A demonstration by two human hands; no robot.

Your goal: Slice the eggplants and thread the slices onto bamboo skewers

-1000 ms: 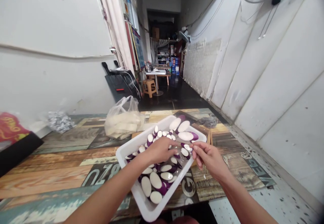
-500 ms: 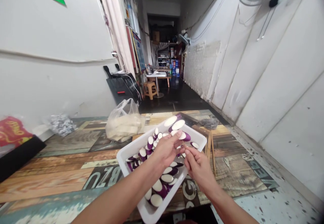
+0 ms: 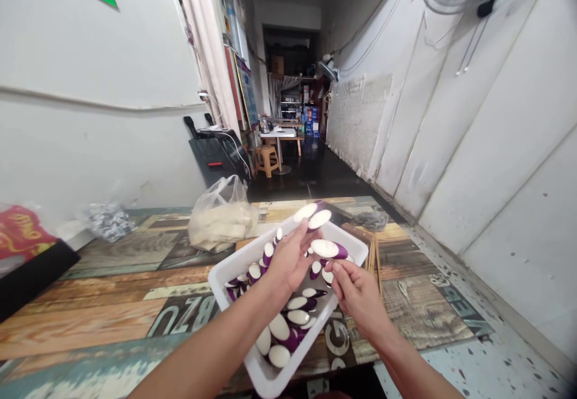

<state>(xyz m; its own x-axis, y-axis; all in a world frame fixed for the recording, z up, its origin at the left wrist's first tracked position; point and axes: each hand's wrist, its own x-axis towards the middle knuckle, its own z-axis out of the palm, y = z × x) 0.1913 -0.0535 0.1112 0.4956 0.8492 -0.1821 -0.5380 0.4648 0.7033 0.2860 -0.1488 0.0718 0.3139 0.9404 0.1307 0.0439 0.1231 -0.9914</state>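
Observation:
A white tray (image 3: 270, 381) holds several purple-skinned eggplant pieces with pale cut faces. Over its far part, my left hand (image 3: 293, 258) is closed around eggplant pieces (image 3: 320, 219), which stick up past its fingers. Another slanted eggplant piece (image 3: 327, 249) lies just right of those fingers, above my right fingertips. My right hand (image 3: 354, 282) is pinched on a thin stick, mostly hidden, near the tray's right rim. Thin wooden skewers (image 3: 375, 261) lie on the table right of the tray.
A patterned wood-look table (image 3: 112, 303) carries a clear plastic bag (image 3: 223, 219) of pale pieces behind the tray. A dark grey bundle (image 3: 372, 220) sits at the back right. At the far left are a red package (image 3: 24, 231) and a silvery bag (image 3: 109, 222).
My left fingers have shifted left and back from the near eggplant piece, whose pale face now shows fully. The right hand has moved slightly down, still pinching.

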